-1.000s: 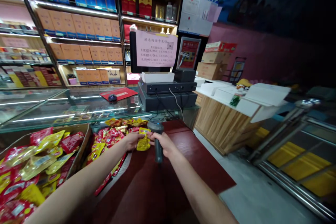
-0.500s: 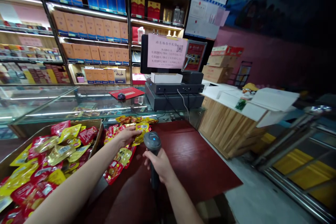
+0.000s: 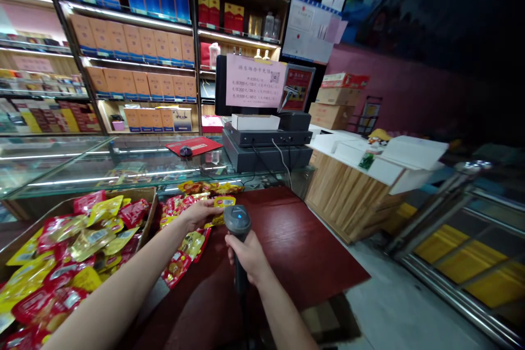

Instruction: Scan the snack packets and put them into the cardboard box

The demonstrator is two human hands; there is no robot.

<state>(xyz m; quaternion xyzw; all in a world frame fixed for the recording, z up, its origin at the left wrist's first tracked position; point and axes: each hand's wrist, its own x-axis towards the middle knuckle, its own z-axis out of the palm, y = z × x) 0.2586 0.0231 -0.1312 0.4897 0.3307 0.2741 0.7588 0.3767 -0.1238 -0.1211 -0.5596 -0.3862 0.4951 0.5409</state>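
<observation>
My right hand is wrapped round the grip of a dark barcode scanner, its blue light showing on top and its cable hanging down. Just left of the scanner head, my left hand pinches a yellow snack packet by its edge. Beneath and beside that hand lies a pile of red and yellow snack packets on the dark red board. A cardboard box to the left holds several more packets, partly hidden by my left forearm.
Behind the board runs a glass counter with a mouse on a red pad. A monitor covered by a pink sign stands above a dark cash drawer. To the right are a wooden cabinet and a metal railing.
The view has swung slightly to the right, so the background sits further left. The yellow packet in my left hand is tilted flatter, beside the scanner head. Both hands keep their holds.
</observation>
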